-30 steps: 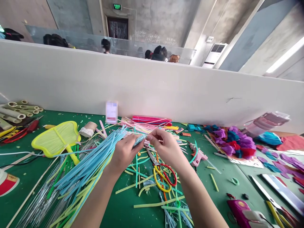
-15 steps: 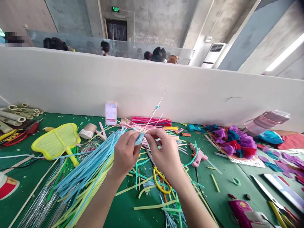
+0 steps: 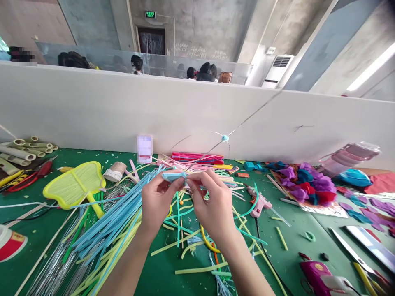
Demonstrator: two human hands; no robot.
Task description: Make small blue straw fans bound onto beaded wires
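Observation:
My left hand [image 3: 159, 201] pinches a small light-blue piece [image 3: 173, 176], perhaps bent pipe cleaner, between thumb and fingers. Close against it, my right hand [image 3: 211, 201] has thumb and forefinger closed at the piece's right end, where a thin wire [image 3: 205, 154] comes out. The wire slants up and right over the white partition. Partway along it sits a small light-blue knot [image 3: 225, 138] with thin curved wire ends sticking out. To the left of my hands lies a bundle of blue stems [image 3: 119, 213], with yellow-green stems [image 3: 114, 255] beneath it.
A yellow fan-shaped frame [image 3: 74, 185] and twine roll [image 3: 115, 171] lie left. On the right are a pink glue gun [image 3: 260, 204], purple and red petals [image 3: 308, 181], scissors [image 3: 348, 248] and a pink bottle [image 3: 350, 158]. A white partition [image 3: 92, 111] stands behind.
The wire with the blue knot has tilted over to the right and lower. My left hand has shifted slightly left and turned, showing more of the light-blue piece.

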